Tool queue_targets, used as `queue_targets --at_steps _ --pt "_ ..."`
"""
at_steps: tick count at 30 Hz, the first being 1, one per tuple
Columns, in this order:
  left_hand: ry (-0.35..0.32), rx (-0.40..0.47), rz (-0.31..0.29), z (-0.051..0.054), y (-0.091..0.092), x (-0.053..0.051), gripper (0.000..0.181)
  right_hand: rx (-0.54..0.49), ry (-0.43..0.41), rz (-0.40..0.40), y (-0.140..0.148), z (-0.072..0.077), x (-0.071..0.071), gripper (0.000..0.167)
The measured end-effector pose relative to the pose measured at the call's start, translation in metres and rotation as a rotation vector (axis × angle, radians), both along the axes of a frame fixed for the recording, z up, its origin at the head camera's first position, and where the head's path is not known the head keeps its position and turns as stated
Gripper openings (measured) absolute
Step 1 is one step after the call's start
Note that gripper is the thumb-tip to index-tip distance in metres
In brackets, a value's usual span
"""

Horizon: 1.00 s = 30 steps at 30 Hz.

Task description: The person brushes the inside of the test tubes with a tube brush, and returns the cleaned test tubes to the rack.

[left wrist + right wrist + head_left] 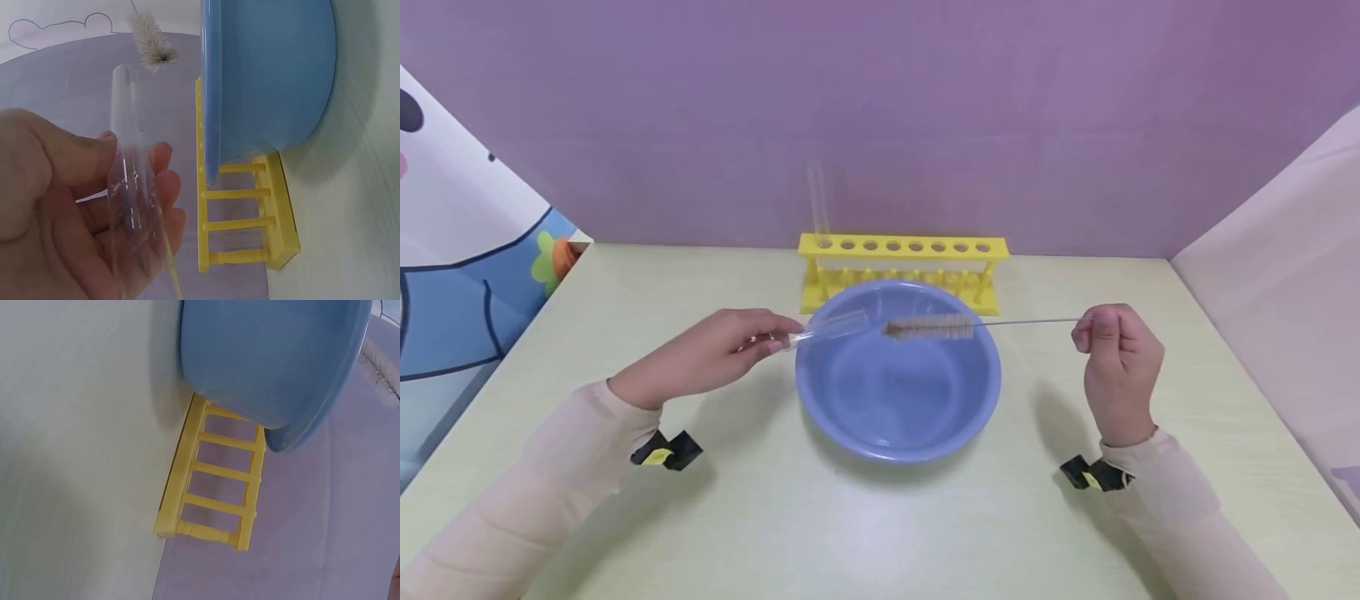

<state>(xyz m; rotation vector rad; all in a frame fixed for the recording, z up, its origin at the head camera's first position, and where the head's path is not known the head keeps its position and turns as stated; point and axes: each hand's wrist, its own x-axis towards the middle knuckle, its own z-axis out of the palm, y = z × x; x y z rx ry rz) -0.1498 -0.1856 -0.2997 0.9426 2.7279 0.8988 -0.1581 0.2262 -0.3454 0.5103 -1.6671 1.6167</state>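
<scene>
My left hand [718, 354] pinches a clear glass tube [838, 326] that reaches over the left rim of a blue basin [898, 417]. In the left wrist view the fingers and thumb lie around the tube [131, 181]. My right hand [1120, 367] grips the thin wire handle of a bristle brush [932, 327], which points left above the basin. The brush tip and the end of the tube face each other, a small space apart. In the right wrist view only part of the bristles [380, 370] shows, and a bit of the hand at the edge.
Behind the basin stands a yellow rack [902, 247] with a row of holes. Another clear tube [817, 200] stands upright in its leftmost hole. The pale table [880, 533] meets a purple backdrop [880, 117] behind the rack.
</scene>
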Motion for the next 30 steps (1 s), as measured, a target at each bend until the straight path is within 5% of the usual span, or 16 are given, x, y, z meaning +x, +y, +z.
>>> queue_targets --at_steps 14,30 --pt "-0.202 0.013 -0.060 0.003 0.001 -0.006 0.027 -0.212 0.068 0.150 -0.009 0.003 -0.004 0.042" --pt "-0.298 0.070 -0.105 0.000 0.000 -0.009 0.029 -0.398 0.063 0.289 -0.013 0.003 -0.007 0.044"
